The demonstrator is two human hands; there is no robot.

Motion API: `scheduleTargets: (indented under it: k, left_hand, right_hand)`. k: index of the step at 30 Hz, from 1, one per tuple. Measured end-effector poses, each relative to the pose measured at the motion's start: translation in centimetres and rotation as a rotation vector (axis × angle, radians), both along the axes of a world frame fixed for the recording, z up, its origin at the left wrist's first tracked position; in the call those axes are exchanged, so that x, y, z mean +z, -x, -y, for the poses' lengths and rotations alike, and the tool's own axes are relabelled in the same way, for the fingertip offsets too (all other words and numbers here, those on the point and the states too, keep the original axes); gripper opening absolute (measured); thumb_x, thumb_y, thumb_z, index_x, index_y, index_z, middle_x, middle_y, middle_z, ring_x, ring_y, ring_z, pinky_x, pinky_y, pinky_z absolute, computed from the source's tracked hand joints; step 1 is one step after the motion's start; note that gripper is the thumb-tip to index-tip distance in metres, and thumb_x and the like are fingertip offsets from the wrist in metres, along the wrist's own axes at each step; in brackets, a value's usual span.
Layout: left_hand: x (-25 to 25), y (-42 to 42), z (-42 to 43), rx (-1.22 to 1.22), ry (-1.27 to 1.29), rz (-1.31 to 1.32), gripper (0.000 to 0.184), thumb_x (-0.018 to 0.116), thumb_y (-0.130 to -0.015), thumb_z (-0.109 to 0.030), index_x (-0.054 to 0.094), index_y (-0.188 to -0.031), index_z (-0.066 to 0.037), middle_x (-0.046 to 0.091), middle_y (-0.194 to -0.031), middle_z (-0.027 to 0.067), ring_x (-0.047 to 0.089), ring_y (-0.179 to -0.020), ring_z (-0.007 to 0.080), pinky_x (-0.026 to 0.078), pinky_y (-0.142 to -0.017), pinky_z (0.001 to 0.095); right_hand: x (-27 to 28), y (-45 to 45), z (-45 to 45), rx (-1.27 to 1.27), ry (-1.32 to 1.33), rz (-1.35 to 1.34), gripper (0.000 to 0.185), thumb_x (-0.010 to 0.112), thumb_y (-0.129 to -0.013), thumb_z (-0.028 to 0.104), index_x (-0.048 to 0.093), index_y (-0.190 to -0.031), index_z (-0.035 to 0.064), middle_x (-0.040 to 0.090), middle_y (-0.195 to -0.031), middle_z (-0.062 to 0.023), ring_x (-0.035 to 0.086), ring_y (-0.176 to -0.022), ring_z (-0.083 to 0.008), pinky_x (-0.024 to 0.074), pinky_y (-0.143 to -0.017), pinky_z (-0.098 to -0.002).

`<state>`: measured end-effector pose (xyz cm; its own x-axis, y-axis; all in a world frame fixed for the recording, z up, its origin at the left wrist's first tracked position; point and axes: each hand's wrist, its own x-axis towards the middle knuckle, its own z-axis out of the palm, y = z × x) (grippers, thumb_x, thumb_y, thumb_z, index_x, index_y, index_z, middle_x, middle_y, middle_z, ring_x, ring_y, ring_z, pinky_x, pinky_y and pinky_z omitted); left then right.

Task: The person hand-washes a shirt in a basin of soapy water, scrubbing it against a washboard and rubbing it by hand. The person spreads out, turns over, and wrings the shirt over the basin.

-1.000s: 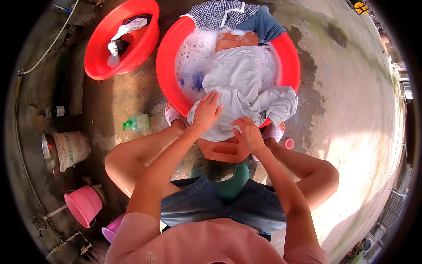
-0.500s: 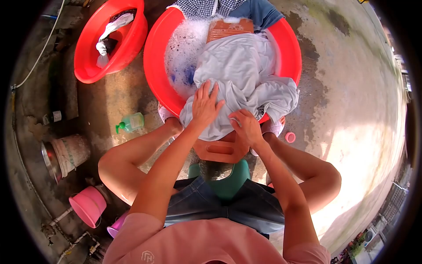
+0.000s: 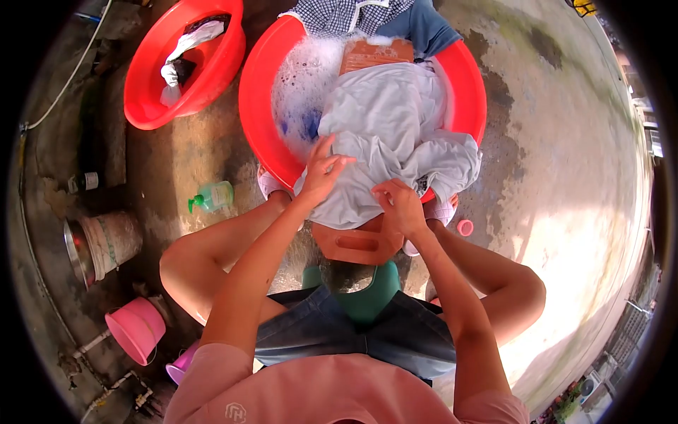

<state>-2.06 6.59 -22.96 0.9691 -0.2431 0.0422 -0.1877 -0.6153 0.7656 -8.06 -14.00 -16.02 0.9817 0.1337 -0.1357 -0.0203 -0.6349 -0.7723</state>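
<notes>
A wet white garment (image 3: 385, 106) lies spread over a brown ridged washboard (image 3: 357, 244), its lower end and slot showing below the cloth. The board leans in a large red basin (image 3: 258, 106) of suds. My left hand (image 3: 323, 173) is open at the garment's left edge, fingers apart and slightly raised; whether its palm touches the cloth is unclear. My right hand (image 3: 401, 205) has curled fingers closed on the garment's lower right part, near a bunched section hanging at the basin's rim.
Checked cloth (image 3: 332, 18) and blue cloth (image 3: 424, 32) hang over the basin's far rim. A second red basin (image 3: 141, 85) holds dark and white cloth. A green pump bottle (image 3: 212, 197), a pink bucket (image 3: 138, 331) and a pink cap (image 3: 465, 227) are on the floor.
My left hand has lifted from lying flat on the garment, its fingers now bent and spread. My right hand stays at nearly the same spot. The whole view has shifted slightly.
</notes>
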Motion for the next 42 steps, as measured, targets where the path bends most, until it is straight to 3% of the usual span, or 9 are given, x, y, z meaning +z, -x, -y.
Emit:
scheduleTargets:
  k: [1,4,10,17,26,32,36,40,42]
  left_hand:
    - [-0.2,-0.2,-0.2,0.148,0.187,-0.017,0.028,0.059,-0.080,-0.030,0.062,-0.105,-0.017,0.039,-0.128,0.0172,0.033,-0.119,0.0336,0.027,-0.098,0.0443]
    - [-0.3,-2.1,0.1,0.409,-0.126,-0.062,0.018,0.063,-0.074,-0.029,0.064,-0.086,-0.016,0.051,-0.112,0.0110,0.041,-0.106,0.0318,0.033,-0.092,0.0412]
    - [0.7,-3.6,1.3,0.335,-0.283,-0.242,0.023,0.066,-0.071,-0.026,0.060,-0.084,-0.008,0.056,-0.095,0.0083,0.048,-0.093,0.0251,0.039,-0.081,0.0350]
    - [4.7,-2.5,-0.9,0.310,0.663,-0.642,0.016,0.064,-0.076,-0.018,0.055,-0.082,-0.006,0.052,-0.071,-0.0035,0.048,-0.066,0.0062,0.037,-0.061,0.0207]
    - [20.8,2.2,1.8,0.102,1.211,-0.730,0.010,0.056,-0.083,-0.016,0.053,-0.087,-0.008,0.056,-0.083,-0.0009,0.054,-0.074,0.0062,0.044,-0.065,0.0201]
    - [33.3,5.9,2.3,-0.183,1.115,-0.492,0.013,0.051,-0.084,-0.019,0.051,-0.089,-0.006,0.056,-0.084,0.0010,0.056,-0.077,0.0080,0.047,-0.069,0.0235]
    - [38.4,4.7,4.7,-0.140,1.243,-0.486,0.015,0.051,-0.088,-0.020,0.054,-0.082,-0.007,0.059,-0.075,0.0008,0.058,-0.069,0.0083,0.049,-0.065,0.0231]
    - [35.9,1.3,6.6,0.028,1.312,-0.471,0.027,0.050,-0.089,-0.030,0.051,-0.071,-0.010,0.053,-0.067,-0.0011,0.050,-0.058,0.0082,0.043,-0.055,0.0231]
    - [34.0,-0.6,6.9,0.098,1.392,-0.432,0.031,0.047,-0.090,-0.034,0.047,-0.067,-0.012,0.047,-0.063,-0.0029,0.045,-0.055,0.0084,0.039,-0.051,0.0242]
  right_hand:
    - [0.1,-0.4,0.0,-0.042,-0.037,-0.064,0.006,0.059,-0.075,0.011,0.061,-0.079,0.0093,0.057,-0.076,-0.0072,0.057,-0.069,-0.0276,0.0465,-0.062,-0.0376]
    - [-0.5,-2.9,-1.1,-0.061,0.043,0.112,0.007,0.058,-0.075,0.009,0.062,-0.080,0.0092,0.056,-0.071,-0.0074,0.056,-0.061,-0.0271,0.0462,-0.058,-0.0374]
    - [-3.5,-8.4,-3.1,-0.055,0.165,0.341,0.012,0.057,-0.073,0.006,0.064,-0.081,0.0109,0.058,-0.081,-0.0078,0.055,-0.080,-0.0275,0.0468,-0.069,-0.0370]
    - [-4.6,-9.6,-2.4,0.056,0.131,0.244,0.011,0.060,-0.071,0.012,0.063,-0.081,0.0072,0.059,-0.082,-0.0082,0.054,-0.082,-0.0275,0.0455,-0.072,-0.0364]
    - [13.3,-4.1,0.2,-0.063,-0.492,0.020,0.011,0.053,-0.080,0.012,0.053,-0.076,0.0018,0.050,-0.066,-0.0011,0.044,-0.061,-0.0083,0.0374,-0.058,-0.0234]
    - [26.0,1.2,1.2,0.026,-0.751,0.211,0.008,0.050,-0.080,0.007,0.049,-0.073,0.0028,0.044,-0.066,0.0041,0.039,-0.063,-0.0040,0.0326,-0.056,-0.0208]
    - [30.0,0.5,0.2,-0.018,-0.662,0.408,0.019,0.055,-0.082,0.013,0.046,-0.068,0.0046,0.039,-0.060,0.0068,0.033,-0.057,-0.0033,0.0288,-0.051,-0.0198]
    - [29.9,-2.3,-2.2,-0.149,-0.462,0.560,0.030,0.060,-0.080,0.016,0.042,-0.058,0.0062,0.036,-0.050,0.0013,0.030,-0.048,-0.0053,0.0283,-0.047,-0.0239]
    - [28.2,-4.0,-3.7,-0.053,-0.165,1.017,0.027,0.062,-0.074,0.011,0.043,-0.056,0.0052,0.041,-0.049,-0.0041,0.038,-0.041,-0.0132,0.0327,-0.045,-0.0275]
